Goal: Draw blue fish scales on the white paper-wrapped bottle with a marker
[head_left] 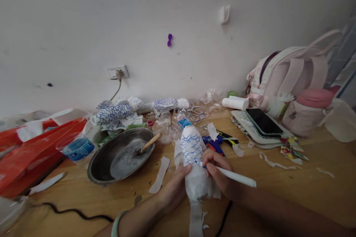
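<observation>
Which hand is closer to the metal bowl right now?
Left. The left hand, on the scale-patterned form, is to the right of the metal bowl; the right hand, holding the marker, is farther right.

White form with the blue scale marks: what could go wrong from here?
The right hand, gripping the marker close to the blue lines, might smudge them if wet. The wooden handle juts past the rim of the bowl, so a bump could splash cloudy liquid onto the white form.

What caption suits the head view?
Left hand steadies white form; right hand holds marker to its blue scale pattern.
</observation>
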A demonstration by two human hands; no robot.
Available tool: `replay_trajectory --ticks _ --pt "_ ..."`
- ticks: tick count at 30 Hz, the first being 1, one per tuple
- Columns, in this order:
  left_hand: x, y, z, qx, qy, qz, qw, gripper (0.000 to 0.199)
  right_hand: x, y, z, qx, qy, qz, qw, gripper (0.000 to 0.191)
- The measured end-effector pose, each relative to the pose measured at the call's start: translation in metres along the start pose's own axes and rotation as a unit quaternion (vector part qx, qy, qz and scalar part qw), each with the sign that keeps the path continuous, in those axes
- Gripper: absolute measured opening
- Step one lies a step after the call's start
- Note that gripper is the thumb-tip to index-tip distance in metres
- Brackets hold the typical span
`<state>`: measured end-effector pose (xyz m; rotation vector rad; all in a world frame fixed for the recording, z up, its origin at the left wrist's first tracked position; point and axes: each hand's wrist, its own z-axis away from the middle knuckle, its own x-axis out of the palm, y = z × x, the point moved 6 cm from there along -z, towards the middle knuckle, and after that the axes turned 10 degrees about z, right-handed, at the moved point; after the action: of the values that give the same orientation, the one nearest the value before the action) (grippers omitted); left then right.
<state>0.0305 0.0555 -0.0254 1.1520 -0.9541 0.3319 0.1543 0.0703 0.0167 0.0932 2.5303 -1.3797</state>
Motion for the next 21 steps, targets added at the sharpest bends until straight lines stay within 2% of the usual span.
replay_trajectory --ticks 5,8,13,18,21 --pt "-0.004 0.000 0.001 0.028 0.036 -0.050 0.998 0.044 -0.001 -0.015 -0.001 -0.095 -0.003 0.073 0.993 0.013" --pt "-0.005 0.001 0.000 0.041 0.044 -0.061 0.996 0.040 -0.002 -0.024 -0.002 -0.123 -0.004 0.094 0.988 0.013" --pt "-0.003 0.001 0.001 0.042 0.029 -0.041 0.998 0.038 -0.003 -0.029 -0.003 -0.128 0.001 0.092 0.987 0.013" --pt "-0.004 0.001 0.003 0.029 0.036 -0.025 0.999 0.041 -0.004 -0.020 -0.002 -0.130 -0.005 0.043 0.991 0.013" --pt "-0.005 0.002 0.004 0.026 0.036 -0.023 0.999 0.043 -0.004 -0.012 -0.002 -0.108 -0.011 0.013 0.994 0.015"
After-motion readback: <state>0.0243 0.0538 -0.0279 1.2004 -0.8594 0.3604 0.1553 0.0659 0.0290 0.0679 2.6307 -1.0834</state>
